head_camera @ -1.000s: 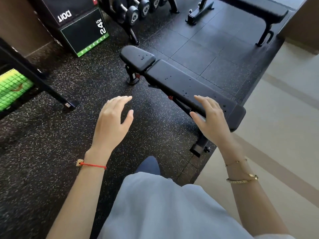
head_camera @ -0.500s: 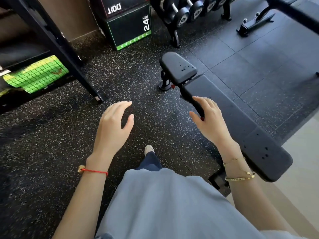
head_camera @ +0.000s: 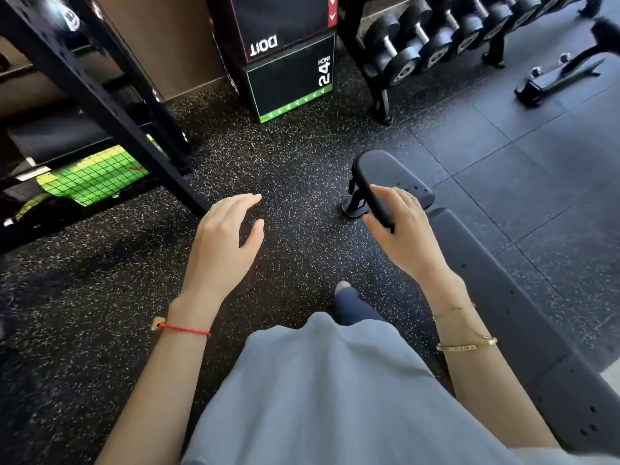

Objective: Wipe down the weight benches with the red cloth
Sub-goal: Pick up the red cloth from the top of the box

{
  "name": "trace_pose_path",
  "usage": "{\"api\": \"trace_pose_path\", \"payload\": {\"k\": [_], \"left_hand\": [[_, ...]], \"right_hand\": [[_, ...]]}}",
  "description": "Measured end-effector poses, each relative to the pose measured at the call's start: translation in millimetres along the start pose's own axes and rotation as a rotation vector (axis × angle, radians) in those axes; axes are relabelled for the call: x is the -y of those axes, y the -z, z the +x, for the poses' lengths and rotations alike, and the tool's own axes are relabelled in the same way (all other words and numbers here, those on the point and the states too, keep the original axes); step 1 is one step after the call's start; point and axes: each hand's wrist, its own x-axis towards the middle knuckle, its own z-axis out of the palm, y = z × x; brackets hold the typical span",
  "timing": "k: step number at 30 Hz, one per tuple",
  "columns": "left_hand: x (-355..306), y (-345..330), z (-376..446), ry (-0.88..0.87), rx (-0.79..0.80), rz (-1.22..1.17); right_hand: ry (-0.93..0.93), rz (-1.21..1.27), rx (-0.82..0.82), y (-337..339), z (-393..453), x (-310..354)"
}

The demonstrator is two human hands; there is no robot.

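Observation:
A black padded weight bench [head_camera: 496,297] runs from the centre right down to the lower right corner, its small seat pad [head_camera: 389,179] at the far end. My right hand [head_camera: 402,233] hovers in front of the seat pad's near edge, fingers apart, holding nothing. My left hand [head_camera: 224,239] hangs over the speckled rubber floor to the left of the bench, fingers spread and empty. No red cloth is in view. Part of a second bench's base [head_camera: 557,78] shows at the upper right.
A black rack frame [head_camera: 110,105] slants across the upper left, with a green grid mat [head_camera: 94,179] under it. A black plyo box [head_camera: 288,72] stands at the top centre beside a dumbbell rack [head_camera: 436,38]. My foot [head_camera: 345,293] is on the floor by the bench.
The view has swung left and closer: the bench has slid to the right and lower, the rack and plyo box have come in. Both hands stay open, held in front of me.

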Motion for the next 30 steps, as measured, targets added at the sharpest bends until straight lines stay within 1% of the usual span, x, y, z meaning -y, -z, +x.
{"api": "trace_pose_path", "payload": {"k": [8,11,15,19,24,30], "left_hand": [[29.3,-28.8,155.9,0.085,-0.016,-0.003],[30.9,-32.8,226.4,0.116,-0.059,-0.015],[40.2,-32.3,320.8,0.140,-0.118,0.007],[58.0,-31.8,392.3,0.183,-0.154,0.020],[89.8,-35.7,470.9,0.225,-0.194,0.016],[147.3,-41.2,581.7,0.203,-0.191,0.023]], "right_hand": [[0.046,0.035,0.045,-10.6,173.7,-22.7],[0.071,0.045,0.058,-0.1,256.4,-29.1],[0.152,0.050,0.055,14.0,367.7,-27.9],[0.211,0.030,0.097,13.5,455.9,-22.3],[0.245,0.014,0.134,-7.8,551.4,-20.4],[0.261,0.018,0.134,-44.6,672.3,-12.0]]}}
